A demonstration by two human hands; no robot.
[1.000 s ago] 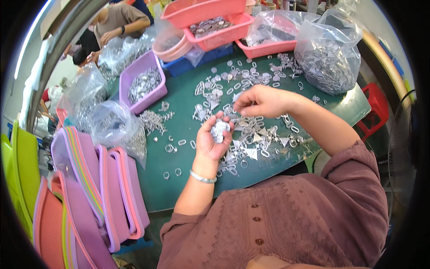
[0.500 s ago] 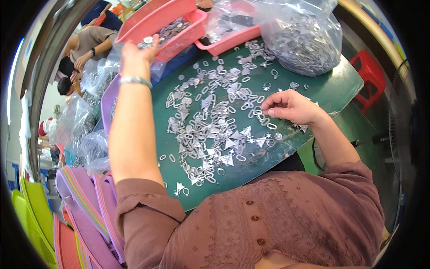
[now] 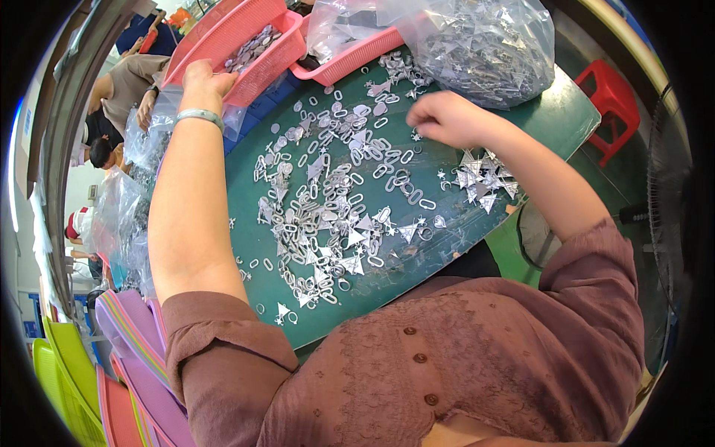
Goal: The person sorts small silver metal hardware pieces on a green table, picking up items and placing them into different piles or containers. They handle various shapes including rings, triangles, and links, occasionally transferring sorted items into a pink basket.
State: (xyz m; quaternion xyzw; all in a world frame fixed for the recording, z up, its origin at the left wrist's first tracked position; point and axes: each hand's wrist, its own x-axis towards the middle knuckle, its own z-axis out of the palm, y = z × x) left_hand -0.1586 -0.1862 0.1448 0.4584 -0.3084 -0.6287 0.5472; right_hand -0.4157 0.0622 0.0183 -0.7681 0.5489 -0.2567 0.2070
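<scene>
Right hand (image 3: 449, 121) has moved toward the bag (image 3: 488, 63), half-curled. Left hand (image 3: 207, 83) is at the basket (image 3: 272, 71), which corrals pieces (image 3: 255, 47); neither grip shows.

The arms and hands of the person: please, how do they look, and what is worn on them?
The left hand and right hand wear no visible gloves. A smooth, pale grey-green bangle circles the left wrist; none shows on the right. The dull brown left sleeve and right sleeve end near the elbows.
</scene>
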